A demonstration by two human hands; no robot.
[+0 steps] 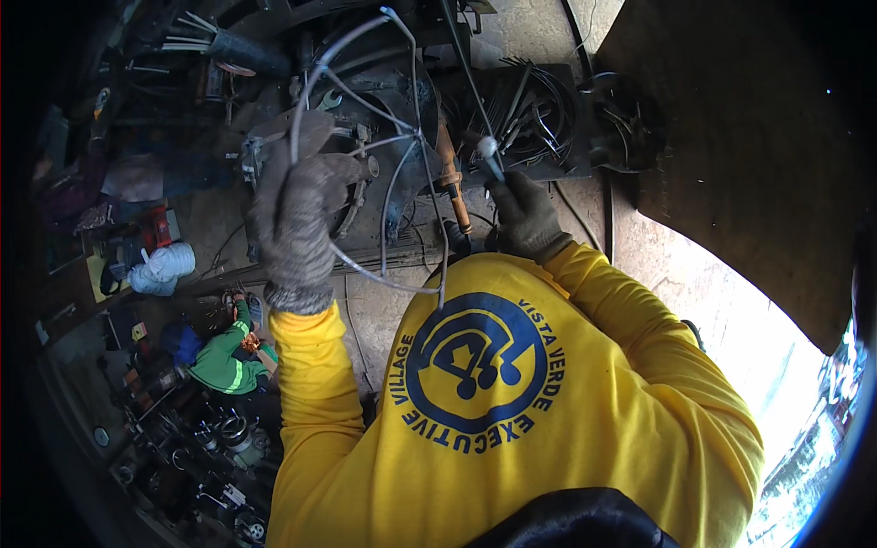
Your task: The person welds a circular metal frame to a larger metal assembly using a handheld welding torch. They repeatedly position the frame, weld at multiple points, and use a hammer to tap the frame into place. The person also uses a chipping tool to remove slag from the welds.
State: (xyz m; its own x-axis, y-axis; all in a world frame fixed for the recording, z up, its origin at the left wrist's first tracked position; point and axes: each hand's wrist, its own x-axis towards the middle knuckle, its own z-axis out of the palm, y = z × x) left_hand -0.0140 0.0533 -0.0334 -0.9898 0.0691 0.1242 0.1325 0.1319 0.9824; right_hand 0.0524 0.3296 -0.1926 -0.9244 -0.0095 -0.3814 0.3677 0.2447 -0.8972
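Left gloved hand (306,205) grasps outer bar of curved metal-rod frame (418,134), raised before torso. Right gloved hand (527,215) clenched round round-headed metal tool (488,148). Step seems to be working frame joints; next move likely calls for steady left hold. Just beyond: dark tray (581,137) holding rods, bent wires. Upper left: dark cylinder (251,53) holding pale rods.

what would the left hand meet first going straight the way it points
Past the metal frame it holds, the left hand would probably meet the wrench first, though depth is unclear.
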